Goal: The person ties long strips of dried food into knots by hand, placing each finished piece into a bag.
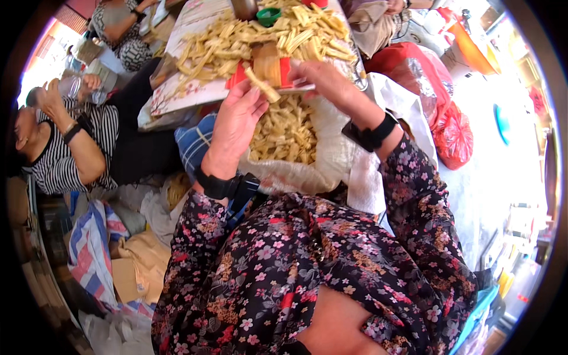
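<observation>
My left hand (234,118) is closed on a pale yellow dried stick (262,86), pinched between thumb and fingers near the table's edge. My right hand (328,86) hovers to its right, fingers stretched and apart, slightly blurred, with nothing visible in them. Between the hands, a brown wooden block (267,64) rests over a red piece (235,78) at the edge of the table (171,102). Below them, a white woven sack (331,139) gapes, filled with short yellow pieces (285,130). A heap of similar sticks (219,47) covers much of the tabletop.
A green bowl (268,16) and a metal container (243,8) stand at the table's far side. To the left sits a person in stripes (89,139) holding a clear jar; other people work farther back. Red plastic bags (452,133) lie at the right, striped cloth (92,254) at lower left.
</observation>
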